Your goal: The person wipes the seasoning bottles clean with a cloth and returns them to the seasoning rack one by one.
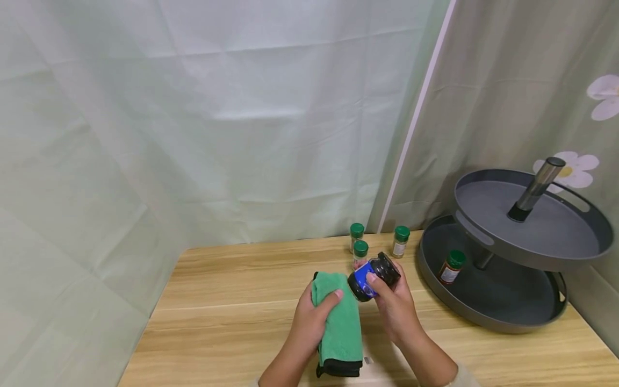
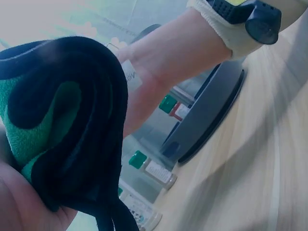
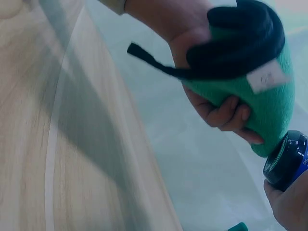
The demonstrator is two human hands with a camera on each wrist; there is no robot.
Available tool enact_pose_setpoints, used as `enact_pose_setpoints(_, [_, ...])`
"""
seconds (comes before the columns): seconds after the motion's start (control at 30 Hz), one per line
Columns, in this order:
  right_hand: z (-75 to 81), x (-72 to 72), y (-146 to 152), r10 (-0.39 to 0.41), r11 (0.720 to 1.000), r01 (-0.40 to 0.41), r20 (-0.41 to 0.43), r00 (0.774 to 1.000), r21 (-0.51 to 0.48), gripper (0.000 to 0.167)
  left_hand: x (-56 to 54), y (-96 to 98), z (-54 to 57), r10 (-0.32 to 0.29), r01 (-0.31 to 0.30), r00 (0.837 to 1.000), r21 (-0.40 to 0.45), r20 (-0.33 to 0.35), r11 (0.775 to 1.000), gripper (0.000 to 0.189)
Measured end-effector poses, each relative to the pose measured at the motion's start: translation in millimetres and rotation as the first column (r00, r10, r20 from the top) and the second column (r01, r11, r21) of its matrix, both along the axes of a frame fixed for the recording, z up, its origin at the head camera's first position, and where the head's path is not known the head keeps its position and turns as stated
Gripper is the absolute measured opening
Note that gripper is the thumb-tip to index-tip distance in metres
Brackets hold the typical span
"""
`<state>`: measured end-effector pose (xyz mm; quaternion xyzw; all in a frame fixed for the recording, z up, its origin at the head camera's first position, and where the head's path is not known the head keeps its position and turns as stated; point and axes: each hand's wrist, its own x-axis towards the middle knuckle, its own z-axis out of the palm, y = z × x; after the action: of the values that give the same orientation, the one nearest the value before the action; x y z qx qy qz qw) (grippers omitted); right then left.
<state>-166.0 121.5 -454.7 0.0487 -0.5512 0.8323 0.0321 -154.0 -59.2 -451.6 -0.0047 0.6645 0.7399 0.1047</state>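
My left hand grips a folded green cloth with black edging, thumb across its top and fingers curled beneath. In the right wrist view the cloth shows a white tag, and the fingers wrap around its underside. My right hand holds a dark jar with a blue label and black lid, tilted on its side, thumb on the label. The jar's base end is close beside the cloth's upper edge; in the right wrist view the two appear to touch. Both hands are above the wooden table.
Green-capped spice jars stand at the table's back: one, another in front of it, a third to the right. A dark two-tier round tray stands at right, with a green-capped jar on its lower tier. Curtains hang behind.
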Motion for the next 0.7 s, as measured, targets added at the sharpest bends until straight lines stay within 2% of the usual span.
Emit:
enact_pose_setpoints(0.13, [3.0,3.8,-1.9,0.023,1.000,-0.023,-0.007,1.000,0.000,0.041,-1.5,-2.1,-0.3,0.006,-0.006,1.000,0.022,0.003,1.000,0.058])
enact_pose_setpoints(0.33, [5.4,7.0,-3.1,0.037,0.999,-0.037,-0.037,0.999,-0.008,0.040,-2.6,-0.6,-2.7,-0.015,0.015,1.000,0.035,0.015,0.999,0.060])
enact_pose_setpoints(0.7, [3.2,7.0,-3.7,0.046,0.998,-0.050,-0.142,0.989,-0.027,0.042,1.0,7.7,-8.1,-0.070,0.070,0.997,-0.046,0.011,0.996,0.056])
